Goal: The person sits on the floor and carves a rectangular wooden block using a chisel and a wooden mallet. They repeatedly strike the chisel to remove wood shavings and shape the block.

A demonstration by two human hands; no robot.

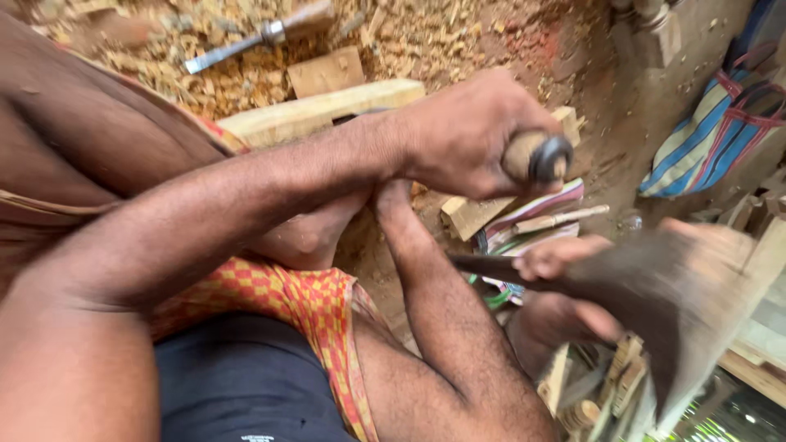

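The left hand is closed tightly in a fist around a wooden handle; only the round end with a dark ring comes out of the fist at 3 o'clock. What the handle belongs to is hidden by the hand. The right hand is at 4 o'clock from the left one, and its fingers are curled around a dark, flat tool. This tool is very blurred, so I cannot tell exactly what it is. The right hand's lower part is cut by a forearm in front. A wood block lies behind the left wrist, at 10 o'clock, partly covered. At 12 o'clock a chisel rests on wood chips. A striped bag is at 2 o'clock.
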